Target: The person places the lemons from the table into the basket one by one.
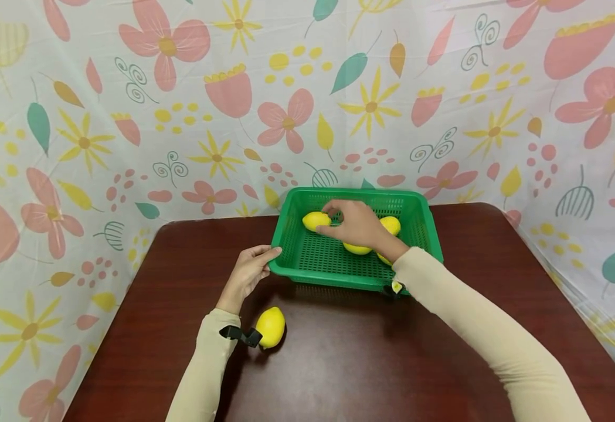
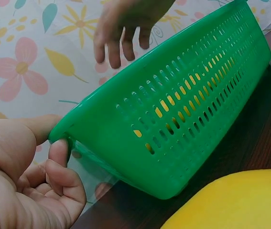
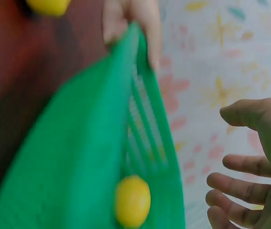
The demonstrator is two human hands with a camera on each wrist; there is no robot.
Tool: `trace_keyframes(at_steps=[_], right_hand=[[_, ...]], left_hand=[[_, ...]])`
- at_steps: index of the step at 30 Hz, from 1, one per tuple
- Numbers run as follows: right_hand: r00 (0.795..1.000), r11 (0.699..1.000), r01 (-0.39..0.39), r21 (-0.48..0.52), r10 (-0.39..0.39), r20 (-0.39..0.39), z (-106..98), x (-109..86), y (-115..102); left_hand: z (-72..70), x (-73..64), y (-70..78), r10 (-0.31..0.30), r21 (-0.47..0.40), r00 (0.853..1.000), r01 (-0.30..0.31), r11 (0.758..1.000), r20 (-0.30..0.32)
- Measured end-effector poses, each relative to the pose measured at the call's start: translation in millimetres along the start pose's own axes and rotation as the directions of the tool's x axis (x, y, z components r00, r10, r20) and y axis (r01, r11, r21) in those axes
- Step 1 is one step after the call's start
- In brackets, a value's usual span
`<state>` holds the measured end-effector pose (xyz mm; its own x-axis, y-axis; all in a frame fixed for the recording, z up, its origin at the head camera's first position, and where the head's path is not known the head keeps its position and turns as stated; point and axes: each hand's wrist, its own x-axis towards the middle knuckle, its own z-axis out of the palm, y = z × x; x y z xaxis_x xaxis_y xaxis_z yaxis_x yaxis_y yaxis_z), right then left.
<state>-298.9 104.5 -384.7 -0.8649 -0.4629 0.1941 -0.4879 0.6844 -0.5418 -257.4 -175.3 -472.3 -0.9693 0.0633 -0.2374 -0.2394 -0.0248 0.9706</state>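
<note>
My left hand (image 1: pixel 249 272) pinches the rim of a green plastic basket (image 1: pixel 349 280) at its near left corner, the thumb on top and fingers curled beneath. Over the basket, my right hand (image 1: pixel 357 223) hangs with its fingers apart and nothing between them, as the right wrist view also shows. A yellow lemon (image 1: pixel 316 221) lies in the basket's left part, just beyond the right fingertips in the head view. More lemons (image 1: pixel 390 225) lie to the right, partly hidden by the hand and wrist. Another lemon (image 1: pixel 270 327) rests on the table beside my left wrist.
The basket stands on a dark reddish-brown table (image 1: pixel 339 363) close to its far edge. Behind it hangs a white cloth (image 1: pixel 296 76) printed with flowers and leaves. The basket's walls and floor are slotted.
</note>
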Motion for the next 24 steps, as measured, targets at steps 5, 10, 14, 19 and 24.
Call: trace_keyframes(at_steps=[5, 10, 14, 19, 24], right_hand=[[0.994, 0.995, 0.102, 0.021, -0.102, -0.031, 12.9, -29.2, -29.3], [0.975, 0.975, 0.223, -0.007, -0.224, -0.019, 31.3, -53.6, -52.6], [0.955, 0.954, 0.297, -0.026, -0.297, 0.019, 49.7, -71.2, -63.8], [0.938, 0.936, 0.344, -0.070, -0.341, 0.055, 73.1, -88.3, -71.7], [0.943, 0.942, 0.324, -0.083, -0.314, 0.114, 94.3, -96.5, -73.3]], left_hand=[[1.2, -0.1, 0.3, -0.009, 0.015, 1.000, 0.009, 1.000, 0.001], [0.8, -1.1, 1.1, -0.010, 0.016, 1.000, 0.010, 1.000, 0.008], [0.8, -1.6, 1.8, -0.015, 0.017, 1.000, 0.015, 1.000, 0.011], [1.2, -1.5, 1.5, -0.008, 0.012, 1.000, 0.008, 1.000, 0.002], [2.1, -2.6, 0.9, -0.012, 0.012, 1.000, 0.012, 1.000, -0.007]])
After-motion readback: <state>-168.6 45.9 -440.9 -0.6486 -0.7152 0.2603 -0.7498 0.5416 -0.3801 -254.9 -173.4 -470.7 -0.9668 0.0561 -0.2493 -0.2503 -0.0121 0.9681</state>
